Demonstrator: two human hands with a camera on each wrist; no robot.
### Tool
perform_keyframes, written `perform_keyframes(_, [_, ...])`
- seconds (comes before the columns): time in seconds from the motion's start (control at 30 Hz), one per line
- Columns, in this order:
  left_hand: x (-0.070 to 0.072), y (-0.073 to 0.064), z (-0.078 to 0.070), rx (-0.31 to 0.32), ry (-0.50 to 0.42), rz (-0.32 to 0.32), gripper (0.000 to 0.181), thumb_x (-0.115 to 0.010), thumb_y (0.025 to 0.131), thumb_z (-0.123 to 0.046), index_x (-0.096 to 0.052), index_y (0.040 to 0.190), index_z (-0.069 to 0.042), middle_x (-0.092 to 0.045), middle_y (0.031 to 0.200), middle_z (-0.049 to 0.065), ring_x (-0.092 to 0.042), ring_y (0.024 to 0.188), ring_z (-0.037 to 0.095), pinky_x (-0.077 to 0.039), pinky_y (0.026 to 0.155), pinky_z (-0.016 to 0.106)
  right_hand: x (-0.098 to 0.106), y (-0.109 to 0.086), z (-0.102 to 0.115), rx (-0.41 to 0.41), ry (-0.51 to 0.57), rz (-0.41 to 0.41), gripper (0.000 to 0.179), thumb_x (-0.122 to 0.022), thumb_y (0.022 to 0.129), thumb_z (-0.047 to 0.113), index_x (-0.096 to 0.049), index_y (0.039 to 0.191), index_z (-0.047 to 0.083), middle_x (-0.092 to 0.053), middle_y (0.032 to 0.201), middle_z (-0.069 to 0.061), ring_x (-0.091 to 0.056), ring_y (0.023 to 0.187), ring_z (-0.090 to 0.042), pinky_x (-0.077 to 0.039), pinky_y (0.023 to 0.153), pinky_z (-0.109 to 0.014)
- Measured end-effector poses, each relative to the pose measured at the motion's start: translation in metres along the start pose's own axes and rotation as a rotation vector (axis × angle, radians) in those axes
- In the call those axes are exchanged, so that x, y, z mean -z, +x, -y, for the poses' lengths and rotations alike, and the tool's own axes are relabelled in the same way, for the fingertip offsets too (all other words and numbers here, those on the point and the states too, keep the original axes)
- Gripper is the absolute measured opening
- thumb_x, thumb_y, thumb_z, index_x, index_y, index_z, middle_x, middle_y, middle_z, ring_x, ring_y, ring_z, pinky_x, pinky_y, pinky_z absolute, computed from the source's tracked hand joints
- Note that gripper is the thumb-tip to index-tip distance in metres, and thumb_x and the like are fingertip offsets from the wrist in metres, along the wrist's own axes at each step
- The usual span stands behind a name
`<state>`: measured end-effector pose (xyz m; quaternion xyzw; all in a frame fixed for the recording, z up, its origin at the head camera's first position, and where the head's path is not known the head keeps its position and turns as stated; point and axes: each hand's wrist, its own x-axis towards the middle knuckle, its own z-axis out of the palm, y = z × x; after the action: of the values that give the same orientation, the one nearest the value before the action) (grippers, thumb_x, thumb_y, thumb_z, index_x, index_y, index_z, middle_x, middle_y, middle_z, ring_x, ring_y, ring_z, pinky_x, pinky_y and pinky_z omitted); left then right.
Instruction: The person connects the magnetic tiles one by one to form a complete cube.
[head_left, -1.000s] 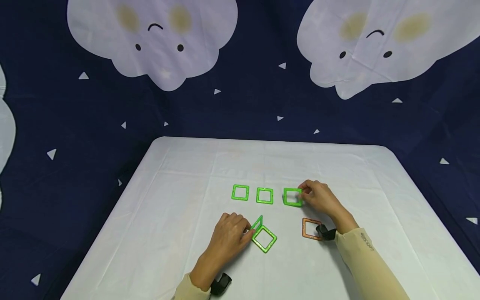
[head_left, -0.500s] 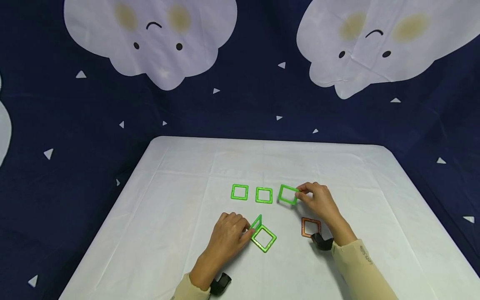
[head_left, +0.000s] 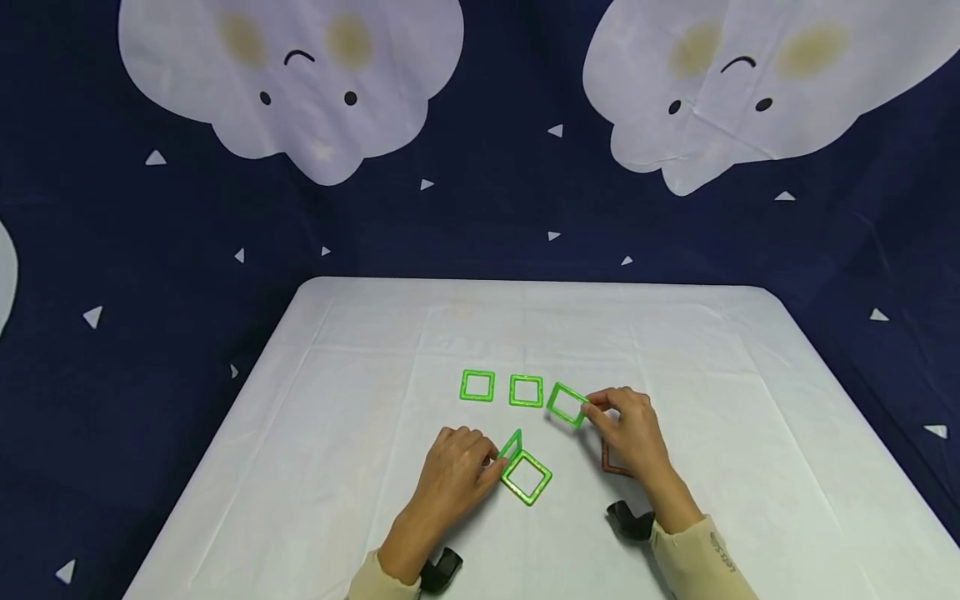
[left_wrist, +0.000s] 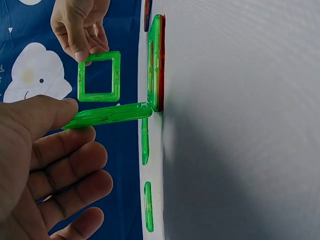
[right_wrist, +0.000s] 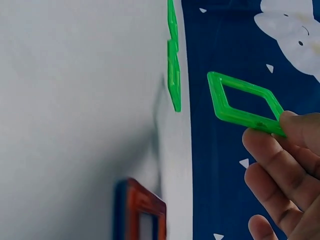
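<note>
My left hand [head_left: 457, 467] pinches a green square magnetic tile [left_wrist: 107, 116] between thumb and index finger. That tile stands upright on the edge of a flat green square tile [head_left: 529, 501]; a red layer [left_wrist: 161, 65] shows directly beneath the flat one in the left wrist view. My right hand [head_left: 633, 433] pinches another open-framed green tile [right_wrist: 217, 97] by one side, tilted and raised off the table. Two more green tiles lie flat farther back, a left one [head_left: 477, 398] and a right one [head_left: 527, 405].
An orange-red square tile [head_left: 617, 471] lies on the white table [head_left: 360, 400], partly hidden under my right hand. Black wrist cameras sit on both wrists. A dark blue cloth [head_left: 480, 225] with clouds hangs behind the table.
My right hand has brought its green tile left and toward me, turning it on a slant. The orange-red tile is now partly covered by that hand. My left hand has stayed in place.
</note>
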<state>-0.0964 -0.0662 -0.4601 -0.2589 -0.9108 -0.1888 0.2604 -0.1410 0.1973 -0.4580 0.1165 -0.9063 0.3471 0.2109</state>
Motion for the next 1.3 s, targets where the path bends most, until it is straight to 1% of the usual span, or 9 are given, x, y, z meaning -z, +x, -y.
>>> perform_keyframes(0.17, [-0.001,-0.001,0.0,0.011,-0.012,0.003,0.017,-0.078,0.075,-0.031,-0.068,0.07,-0.019,-0.059,0.06,-0.01,-0.047,0.058,0.005,-0.042,0.067,0.025,-0.006,-0.009,0.004,0.035,-0.011,-0.059,0.01,-0.077,0.075,0.009,-0.071,0.083,0.007,-0.067,0.073,-0.003,-0.058,0.079,-0.024,-0.039,0.083,-0.042])
perform_keyframes(0.27, [-0.002,-0.002,0.0,0.013,-0.009,0.002,0.017,-0.078,0.075,-0.031,-0.067,0.07,-0.019,-0.059,0.06,-0.011,-0.047,0.058,0.005,-0.041,0.067,0.025,-0.008,-0.013,0.007,0.062,-0.022,-0.09,0.012,-0.079,0.072,0.008,-0.07,0.081,0.007,-0.065,0.07,-0.003,-0.058,0.075,-0.022,-0.039,0.084,-0.039])
perform_keyframes(0.4, [-0.002,-0.003,0.0,0.015,-0.001,0.002,0.017,-0.078,0.075,-0.031,-0.067,0.07,-0.019,-0.058,0.06,-0.011,-0.047,0.058,0.004,-0.042,0.067,0.025,-0.01,-0.018,0.011,0.091,-0.034,-0.121,0.014,-0.08,0.07,0.006,-0.069,0.079,0.008,-0.065,0.069,-0.001,-0.056,0.075,-0.019,-0.044,0.075,-0.032])
perform_keyframes(0.5, [-0.002,-0.003,-0.001,0.015,0.001,0.001,0.017,-0.078,0.075,-0.032,-0.067,0.069,-0.019,-0.058,0.06,-0.012,-0.047,0.058,0.004,-0.042,0.067,0.025,-0.011,-0.021,0.014,0.126,-0.04,-0.147,0.016,-0.081,0.067,0.004,-0.068,0.077,0.007,-0.066,0.067,-0.001,-0.055,0.069,-0.016,-0.043,0.072,-0.032])
perform_keyframes(0.6, [-0.002,-0.002,-0.001,0.012,0.004,-0.005,0.017,-0.077,0.076,-0.032,-0.067,0.069,-0.02,-0.057,0.06,-0.012,-0.047,0.058,0.004,-0.041,0.067,0.025,-0.012,-0.022,0.016,0.182,-0.055,-0.172,0.018,-0.082,0.064,0.003,-0.067,0.075,0.006,-0.066,0.064,-0.003,-0.052,0.059,-0.013,-0.039,0.075,-0.036])
perform_keyframes(0.67, [-0.002,-0.002,0.0,0.008,0.004,-0.009,0.017,-0.077,0.076,-0.032,-0.067,0.07,-0.019,-0.057,0.06,-0.012,-0.047,0.058,0.004,-0.041,0.067,0.025,-0.014,-0.024,0.018,0.212,-0.065,-0.182,0.02,-0.083,0.063,0.003,-0.067,0.073,0.006,-0.065,0.063,-0.003,-0.051,0.057,-0.012,-0.04,0.075,-0.038])
perform_keyframes(0.93, [-0.003,-0.001,0.001,-0.011,0.003,-0.016,0.017,-0.076,0.077,-0.031,-0.067,0.069,-0.019,-0.058,0.061,-0.012,-0.048,0.059,0.004,-0.042,0.067,0.025,-0.018,-0.029,0.022,0.267,-0.078,-0.174,0.021,-0.084,0.061,0.005,-0.066,0.072,0.006,-0.064,0.064,-0.001,-0.055,0.064,-0.015,-0.043,0.075,-0.041])
perform_keyframes(1.1, [-0.003,-0.001,0.001,-0.017,0.0,-0.016,0.016,-0.076,0.077,-0.03,-0.067,0.07,-0.019,-0.059,0.061,-0.012,-0.049,0.059,0.004,-0.042,0.067,0.025,-0.02,-0.033,0.025,0.261,-0.101,-0.169,0.021,-0.084,0.06,0.006,-0.066,0.07,0.009,-0.063,0.065,0.001,-0.057,0.068,-0.018,-0.045,0.07,-0.042])
perform_keyframes(1.3, [-0.004,-0.001,0.001,-0.025,0.005,-0.02,0.016,-0.076,0.077,-0.03,-0.067,0.07,-0.019,-0.059,0.061,-0.011,-0.05,0.059,0.005,-0.042,0.066,0.025,-0.023,-0.036,0.026,0.279,-0.102,-0.136,0.021,-0.084,0.06,0.006,-0.065,0.069,0.01,-0.063,0.064,0.002,-0.055,0.065,-0.013,-0.044,0.074,-0.042])
